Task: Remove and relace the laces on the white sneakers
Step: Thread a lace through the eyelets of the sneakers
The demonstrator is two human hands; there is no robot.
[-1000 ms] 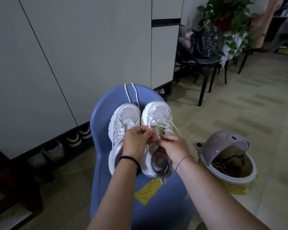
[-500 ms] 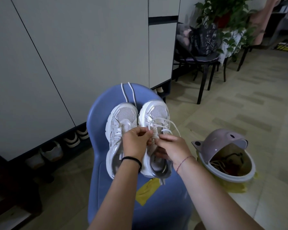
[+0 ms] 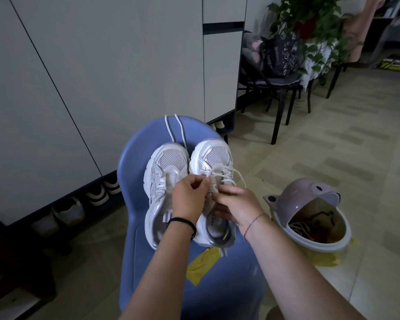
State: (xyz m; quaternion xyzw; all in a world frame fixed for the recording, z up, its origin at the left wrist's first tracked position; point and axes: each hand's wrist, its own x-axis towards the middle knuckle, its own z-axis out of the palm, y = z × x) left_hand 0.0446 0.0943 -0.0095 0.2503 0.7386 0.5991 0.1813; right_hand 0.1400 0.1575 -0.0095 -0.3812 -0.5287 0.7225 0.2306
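Left grip (image 3: 189,197) pinching, right grip (image 3: 238,207) pinching

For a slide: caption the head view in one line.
Left hand and right hand pinch the lace on one sneaker; the other sneaker sits beside it on a blue chair.

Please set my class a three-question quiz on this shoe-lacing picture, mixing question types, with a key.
1. True or false: the left hand and right hand both pinch the threaded lace on the right sneaker.
2. The loose lace lies: A inside the right sneaker; B over the far edge of the blue chair; C in the right hand.
3. Which shows no lace in its eyelets, the left sneaker or the right sneaker?
Key: 1 true; 2 B; 3 the left sneaker.
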